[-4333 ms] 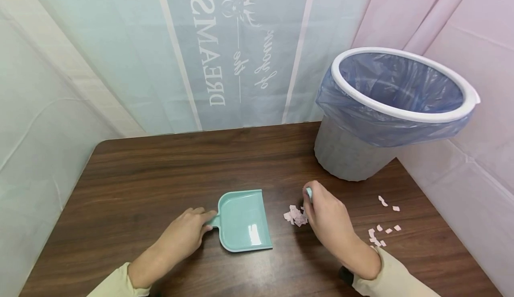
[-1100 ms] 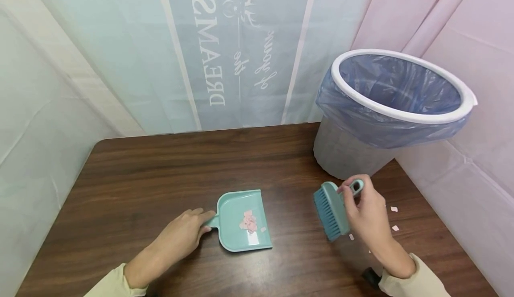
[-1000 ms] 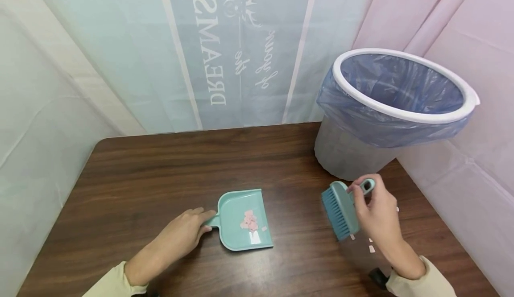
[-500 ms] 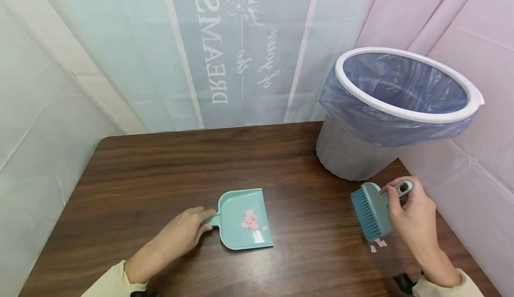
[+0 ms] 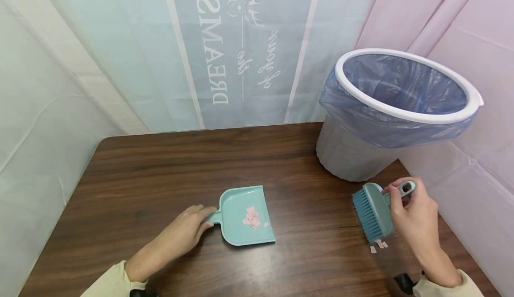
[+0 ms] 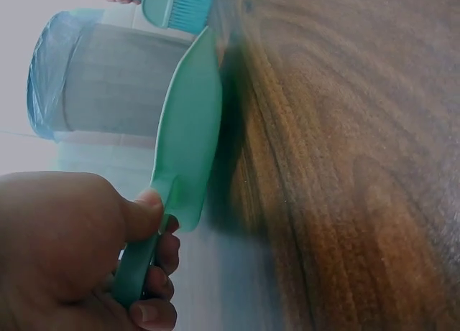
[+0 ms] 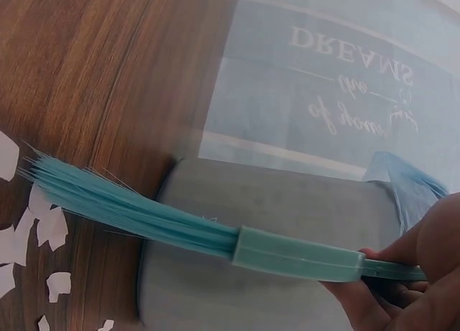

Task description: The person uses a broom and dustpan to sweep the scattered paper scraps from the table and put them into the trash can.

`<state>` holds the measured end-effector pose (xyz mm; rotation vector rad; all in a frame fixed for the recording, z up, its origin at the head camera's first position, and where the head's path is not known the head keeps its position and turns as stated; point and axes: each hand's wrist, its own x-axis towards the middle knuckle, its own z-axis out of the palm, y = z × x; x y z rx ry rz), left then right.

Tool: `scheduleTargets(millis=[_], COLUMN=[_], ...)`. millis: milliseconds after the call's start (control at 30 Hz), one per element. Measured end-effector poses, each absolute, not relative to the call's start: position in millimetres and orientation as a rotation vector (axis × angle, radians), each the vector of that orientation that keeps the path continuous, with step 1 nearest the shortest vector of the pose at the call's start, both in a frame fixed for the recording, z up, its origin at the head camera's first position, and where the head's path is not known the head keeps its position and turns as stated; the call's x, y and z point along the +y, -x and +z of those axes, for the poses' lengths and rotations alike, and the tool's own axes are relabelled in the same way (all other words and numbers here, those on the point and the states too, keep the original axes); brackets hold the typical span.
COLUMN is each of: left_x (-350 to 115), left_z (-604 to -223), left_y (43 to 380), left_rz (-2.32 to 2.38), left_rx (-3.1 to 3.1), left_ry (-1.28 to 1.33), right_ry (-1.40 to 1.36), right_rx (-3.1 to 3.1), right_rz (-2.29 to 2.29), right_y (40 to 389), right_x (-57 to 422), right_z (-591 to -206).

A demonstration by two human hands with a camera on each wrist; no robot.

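Note:
My left hand point(image 5: 182, 230) grips the handle of a mint-green dustpan point(image 5: 234, 234), thumb on top in the left wrist view. A small heap of pale pink paper scraps point(image 5: 252, 219) lies in the pan, with one loose piece near its front lip. A shadow under the dustpan point(image 6: 192, 115) in the left wrist view shows it raised a little off the table. Farther right, my right hand point(image 5: 417, 216) holds a matching hand brush point(image 5: 379, 210) by its handle, bristles pointing down and left. Several loose paper scraps point(image 7: 50, 227) lie by the bristle tips in the right wrist view.
A grey waste bin point(image 5: 347, 150) lined with a blue bag point(image 5: 401, 83) stands at the back right of the dark wooden table point(image 5: 180, 167), behind the brush. Printed cloth point(image 5: 249, 105) hangs along the back edge, and pale sheeting point(image 5: 449, 172) covers the right side.
Scraps earlier on the table are now in the dustpan. My right hand has carried the brush rightward to the remaining scraps. In the last half second, the dustpan has shifted slightly upward.

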<state>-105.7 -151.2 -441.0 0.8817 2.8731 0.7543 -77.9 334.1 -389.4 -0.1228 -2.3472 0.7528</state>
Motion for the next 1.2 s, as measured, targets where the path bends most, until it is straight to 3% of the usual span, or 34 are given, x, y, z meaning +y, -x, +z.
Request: scheduleTargets(millis=[467,1200], left_x=[-148,-160], left_z=[-412,-336], left_y=[129,200], left_rz=[0.732,0.806], left_rx=[2.886,2.738], left_ry=[-1.028,-0.939], right_ry=[0.117,0.134], right_rx=[-2.342,-2.364], right_rz=[0.741,0.765], right_y=[79,79], right_x=[334,330], right_z=[-390,-387])
